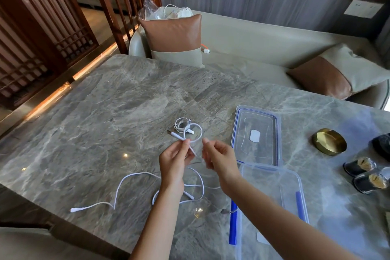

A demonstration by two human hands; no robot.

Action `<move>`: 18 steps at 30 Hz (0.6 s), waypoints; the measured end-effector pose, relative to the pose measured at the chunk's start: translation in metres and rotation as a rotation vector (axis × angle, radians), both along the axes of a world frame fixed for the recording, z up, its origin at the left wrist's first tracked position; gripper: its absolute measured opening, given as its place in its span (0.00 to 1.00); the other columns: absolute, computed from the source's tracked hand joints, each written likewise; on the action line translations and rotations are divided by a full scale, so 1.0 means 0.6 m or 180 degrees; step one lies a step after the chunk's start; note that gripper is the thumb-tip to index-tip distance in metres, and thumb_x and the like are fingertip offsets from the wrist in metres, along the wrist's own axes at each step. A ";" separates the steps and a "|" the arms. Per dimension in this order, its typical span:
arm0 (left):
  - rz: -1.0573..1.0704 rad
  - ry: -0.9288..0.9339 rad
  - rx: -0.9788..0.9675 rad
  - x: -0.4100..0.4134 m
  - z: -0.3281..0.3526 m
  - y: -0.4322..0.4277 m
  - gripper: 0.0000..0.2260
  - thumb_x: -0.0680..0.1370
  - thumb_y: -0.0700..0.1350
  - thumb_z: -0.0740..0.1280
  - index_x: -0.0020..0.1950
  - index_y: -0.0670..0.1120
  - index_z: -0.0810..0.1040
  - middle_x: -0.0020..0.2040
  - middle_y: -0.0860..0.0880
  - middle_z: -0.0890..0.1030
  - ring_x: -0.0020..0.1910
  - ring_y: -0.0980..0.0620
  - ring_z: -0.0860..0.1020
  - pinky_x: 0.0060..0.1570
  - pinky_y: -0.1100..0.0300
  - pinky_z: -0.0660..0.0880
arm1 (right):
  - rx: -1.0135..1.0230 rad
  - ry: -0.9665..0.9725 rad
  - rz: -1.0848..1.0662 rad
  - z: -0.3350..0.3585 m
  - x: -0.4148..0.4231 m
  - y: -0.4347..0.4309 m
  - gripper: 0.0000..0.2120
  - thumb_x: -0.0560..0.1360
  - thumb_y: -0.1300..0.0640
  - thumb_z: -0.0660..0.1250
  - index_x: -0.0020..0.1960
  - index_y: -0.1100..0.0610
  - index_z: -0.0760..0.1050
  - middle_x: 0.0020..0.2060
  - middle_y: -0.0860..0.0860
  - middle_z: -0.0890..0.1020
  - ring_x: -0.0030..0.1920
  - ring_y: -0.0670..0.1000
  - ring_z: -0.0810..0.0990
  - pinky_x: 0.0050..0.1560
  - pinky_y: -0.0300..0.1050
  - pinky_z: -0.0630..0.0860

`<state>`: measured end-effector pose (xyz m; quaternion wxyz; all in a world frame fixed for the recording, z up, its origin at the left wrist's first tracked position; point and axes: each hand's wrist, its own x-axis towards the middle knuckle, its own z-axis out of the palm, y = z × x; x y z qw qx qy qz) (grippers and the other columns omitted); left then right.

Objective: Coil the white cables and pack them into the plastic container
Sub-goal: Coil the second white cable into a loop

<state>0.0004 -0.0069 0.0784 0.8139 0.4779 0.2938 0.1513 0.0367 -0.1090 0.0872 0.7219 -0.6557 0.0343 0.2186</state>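
Pinching a white USB cable (176, 135) near its plug, the left hand (173, 160) holds 1 raised loop above the counter (105, 112). The right hand (219, 158) hovers beside it, fingers curled, grip unclear. 1 small coiled cable (181, 125) lies finished, 1 loose cable (135, 174) waits, and the open plastic container (274, 181) looks empty, so most of the task remains.

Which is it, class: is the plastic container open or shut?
Open. The container has no lid on it; the lid lies flat on the table just beyond it.
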 end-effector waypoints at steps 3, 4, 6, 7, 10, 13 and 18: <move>-0.0092 0.0002 0.0251 0.001 0.011 0.009 0.08 0.76 0.39 0.67 0.37 0.45 0.80 0.29 0.51 0.75 0.32 0.55 0.73 0.37 0.66 0.77 | -0.0181 0.0908 0.0853 -0.007 -0.028 0.000 0.29 0.77 0.38 0.51 0.33 0.54 0.80 0.28 0.51 0.82 0.26 0.47 0.75 0.28 0.36 0.70; -0.0193 0.0012 0.0342 0.002 0.016 0.013 0.09 0.76 0.40 0.67 0.35 0.46 0.80 0.29 0.51 0.75 0.32 0.55 0.73 0.37 0.65 0.76 | -0.0068 0.1299 0.1052 -0.009 -0.035 0.001 0.30 0.77 0.36 0.49 0.38 0.53 0.82 0.32 0.51 0.84 0.28 0.46 0.78 0.29 0.36 0.72; -0.0482 0.0014 0.0545 0.000 0.029 0.026 0.10 0.75 0.41 0.67 0.34 0.47 0.81 0.28 0.52 0.76 0.31 0.56 0.73 0.37 0.64 0.76 | 0.0583 0.2079 0.0849 -0.008 -0.044 0.008 0.26 0.77 0.38 0.52 0.46 0.55 0.81 0.37 0.50 0.86 0.31 0.45 0.81 0.31 0.36 0.76; -0.0626 0.0004 0.0633 -0.002 0.036 0.032 0.10 0.75 0.41 0.68 0.34 0.47 0.81 0.28 0.53 0.76 0.30 0.57 0.74 0.36 0.64 0.76 | 0.1002 0.2375 0.0505 -0.005 -0.047 0.014 0.21 0.78 0.42 0.56 0.48 0.56 0.79 0.38 0.51 0.86 0.32 0.45 0.82 0.31 0.37 0.78; -0.0829 0.0019 0.0965 -0.006 0.053 0.045 0.09 0.75 0.39 0.68 0.37 0.49 0.83 0.28 0.55 0.79 0.29 0.60 0.76 0.35 0.65 0.78 | 0.1743 0.2425 -0.0535 0.000 -0.053 0.021 0.05 0.76 0.59 0.64 0.48 0.59 0.78 0.34 0.52 0.85 0.32 0.45 0.83 0.35 0.37 0.81; -0.0867 0.0032 0.1242 -0.010 0.067 0.048 0.09 0.75 0.37 0.67 0.40 0.49 0.82 0.31 0.57 0.82 0.29 0.63 0.77 0.32 0.69 0.76 | 0.1839 0.2051 -0.0513 0.002 -0.057 0.024 0.06 0.76 0.64 0.63 0.50 0.59 0.79 0.33 0.50 0.83 0.32 0.44 0.82 0.37 0.37 0.81; -0.1057 0.0076 0.1181 -0.024 0.080 0.078 0.08 0.75 0.38 0.67 0.41 0.48 0.82 0.36 0.55 0.86 0.35 0.63 0.80 0.34 0.69 0.77 | 0.1425 0.1156 -0.0127 0.019 -0.060 0.026 0.10 0.78 0.63 0.61 0.51 0.55 0.80 0.34 0.48 0.79 0.33 0.42 0.78 0.39 0.36 0.80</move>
